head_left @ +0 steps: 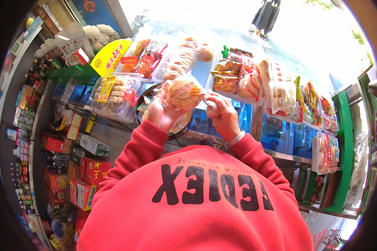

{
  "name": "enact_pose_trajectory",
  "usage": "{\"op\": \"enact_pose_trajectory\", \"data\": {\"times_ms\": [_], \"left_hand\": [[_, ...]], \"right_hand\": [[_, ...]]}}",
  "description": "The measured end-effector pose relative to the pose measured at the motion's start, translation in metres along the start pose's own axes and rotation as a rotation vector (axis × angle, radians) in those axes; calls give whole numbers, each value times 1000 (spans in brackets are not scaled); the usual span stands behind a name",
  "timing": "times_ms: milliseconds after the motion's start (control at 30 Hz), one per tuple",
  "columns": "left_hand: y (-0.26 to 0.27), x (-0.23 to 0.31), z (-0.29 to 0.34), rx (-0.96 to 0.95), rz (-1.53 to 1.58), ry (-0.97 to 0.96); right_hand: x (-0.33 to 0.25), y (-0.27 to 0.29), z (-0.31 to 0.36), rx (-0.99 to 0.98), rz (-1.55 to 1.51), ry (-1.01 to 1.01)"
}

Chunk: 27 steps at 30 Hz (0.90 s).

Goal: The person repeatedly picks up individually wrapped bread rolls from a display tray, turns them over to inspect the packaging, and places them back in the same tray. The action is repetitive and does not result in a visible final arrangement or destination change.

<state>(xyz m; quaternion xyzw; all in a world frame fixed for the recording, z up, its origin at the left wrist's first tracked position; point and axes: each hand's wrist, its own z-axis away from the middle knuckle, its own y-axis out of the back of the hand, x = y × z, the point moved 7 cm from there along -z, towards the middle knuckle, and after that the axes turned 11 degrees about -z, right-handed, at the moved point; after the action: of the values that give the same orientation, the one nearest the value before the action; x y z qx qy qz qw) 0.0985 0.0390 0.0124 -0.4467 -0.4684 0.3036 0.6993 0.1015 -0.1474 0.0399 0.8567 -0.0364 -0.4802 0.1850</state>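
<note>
A round, flat, pale bun in a clear printed wrapper [183, 94] is held up in front of my chest. My left hand [162, 109] cups it from the left and below. The fingertips of my right hand [223, 113] pinch the wrapper's right edge. Beneath the bun is a dark-rimmed round basket [181, 133] with more wrapped pieces, largely hidden by my hands. Just beyond stands a white tray [202, 69] holding several similar packaged buns. Left of the basket sits a clear plastic box of small round pastries [115, 94].
Trays of red and yellow snack packets [146, 56] and wrapped breads [249, 81] line the counter, above blue-fronted bins [280, 134]. A yellow sign [109, 57] stands at the far left. Stacked cartons [93, 171] and shelves lie left; a green rack [345, 150] stands right.
</note>
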Motion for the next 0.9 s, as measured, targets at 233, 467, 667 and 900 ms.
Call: {"op": "enact_pose_trajectory", "data": {"times_ms": [233, 467, 667, 900], "left_hand": [[-25, 9, 16, 89, -195, -219], [10, -17, -2, 9, -154, -201], [23, -13, 1, 245, -361, -180], [51, -16, 12, 423, -579, 38]], "right_hand": [[45, -6, 6, 125, -1211, -555], [28, -20, 8, 85, -1481, -782], [60, -2, 9, 143, -1293, -710], [14, 27, -7, 347, -925, -351]]}}
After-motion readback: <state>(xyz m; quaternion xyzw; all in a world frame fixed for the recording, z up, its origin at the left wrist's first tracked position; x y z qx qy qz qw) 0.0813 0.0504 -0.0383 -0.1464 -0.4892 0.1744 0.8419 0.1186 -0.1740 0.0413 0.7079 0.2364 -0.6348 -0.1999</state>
